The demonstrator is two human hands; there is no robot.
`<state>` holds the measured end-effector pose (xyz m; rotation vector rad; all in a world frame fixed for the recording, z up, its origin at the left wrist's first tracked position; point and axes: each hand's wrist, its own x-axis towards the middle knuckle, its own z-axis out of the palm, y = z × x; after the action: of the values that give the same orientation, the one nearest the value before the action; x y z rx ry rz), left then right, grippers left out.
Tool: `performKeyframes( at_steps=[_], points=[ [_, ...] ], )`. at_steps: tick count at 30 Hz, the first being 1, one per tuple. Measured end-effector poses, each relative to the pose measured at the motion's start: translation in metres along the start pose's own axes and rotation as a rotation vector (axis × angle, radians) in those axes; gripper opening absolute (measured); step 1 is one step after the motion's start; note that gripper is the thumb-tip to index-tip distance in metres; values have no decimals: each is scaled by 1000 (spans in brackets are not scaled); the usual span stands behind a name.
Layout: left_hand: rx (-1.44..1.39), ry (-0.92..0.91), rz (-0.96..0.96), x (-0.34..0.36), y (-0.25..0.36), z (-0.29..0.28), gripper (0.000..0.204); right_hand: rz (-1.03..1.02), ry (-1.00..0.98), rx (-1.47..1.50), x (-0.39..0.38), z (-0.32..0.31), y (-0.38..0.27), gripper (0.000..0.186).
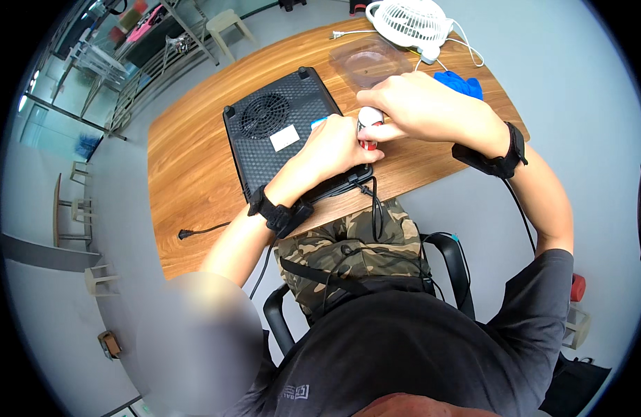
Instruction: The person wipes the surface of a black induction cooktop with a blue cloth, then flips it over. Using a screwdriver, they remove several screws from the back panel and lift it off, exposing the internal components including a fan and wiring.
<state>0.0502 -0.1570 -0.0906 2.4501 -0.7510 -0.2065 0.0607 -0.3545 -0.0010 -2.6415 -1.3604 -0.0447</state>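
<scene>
Both my hands hold a small white-and-red bottle (369, 119) over the right edge of an overturned black appliance. My left hand (336, 146) is closed around its near side, and my right hand (405, 104) grips it from the right, fingers bent. Between them, part of the bottle is hidden. The flat black appliance (259, 156) lies with its underside up, showing a round fan grille (263, 114), a white label (285, 138) and small feet at the corners. A bit of something blue (318, 124) peeks out beside my left hand; its kind is hidden.
A white fan (412, 26) with its cable stands at the far right of the wooden table (185, 167). Close to it are a clear plastic tray (366, 61) and a bunched blue cloth (461, 84). A black plug (185, 234) lies near the left edge.
</scene>
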Motion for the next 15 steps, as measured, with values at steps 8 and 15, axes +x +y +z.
performKeyframes(
  at_steps=[8,15],
  points=[
    [-169,-37,59,-6,5,-8,38,-120,-53,144,-8,-4,0,37],
    [-55,-18,38,-1,7,-5,37,73,-26,69,-4,10,-1,48]
  ],
)
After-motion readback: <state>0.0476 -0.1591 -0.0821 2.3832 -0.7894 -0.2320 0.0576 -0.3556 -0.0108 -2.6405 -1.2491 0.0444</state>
